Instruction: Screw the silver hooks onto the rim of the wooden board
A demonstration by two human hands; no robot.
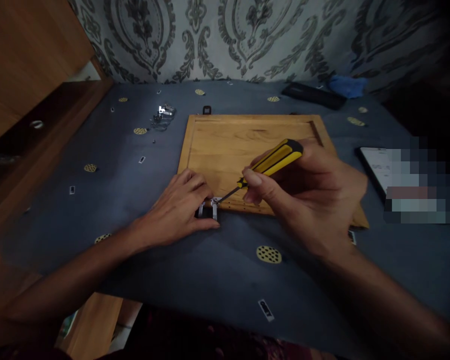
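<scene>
A wooden panel [225, 145] with a raised frame lies flat on a blue-grey patterned cloth [142, 200]. At its near left corner sits a small metal hinge [211, 209]. My left hand [178, 210] is closed on that hinge and presses it against the panel's edge. My right hand [315, 195] grips a yellow-and-black screwdriver [272, 160], thumb and fingers wrapped round the handle. The screwdriver's thin shaft slants down to the left and its tip meets the hinge at the panel's edge. A row of tiny holes runs along that edge.
A small heap of shiny metal parts [163, 116] lies at the back left of the cloth. A phone [378, 167] rests right of the panel, a dark flat object [313, 95] and a blue cloth [347, 86] at the back right. Wooden furniture [26, 70] stands to the left.
</scene>
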